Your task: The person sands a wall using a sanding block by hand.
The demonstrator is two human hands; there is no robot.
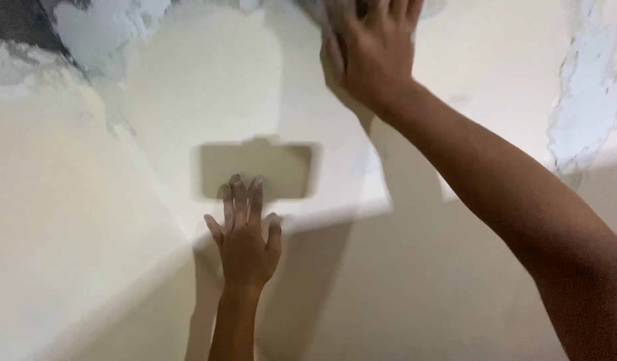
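From left to right, I see a cream wall with bare plaster patches at the upper left. A lit cream panel follows; its lower edge runs just above the wrist of my left hand. A shallow rectangular recess sits in this panel. The left hand is open, palm flat on the surface, fingers extended upward, with the fingertips overlapping the recess's lower left area. The forearm rises vertically from the bottom edge. Unobstructed wall lies below and to both sides of it.

My right hand reaches to the top edge, arm extended diagonally from the lower right corner. Its fingers are spread against the wall; the fingertips are cut off, so I cannot tell whether it holds anything. Far right, a strip of peeled paint runs vertically. Motion blur softens every edge.
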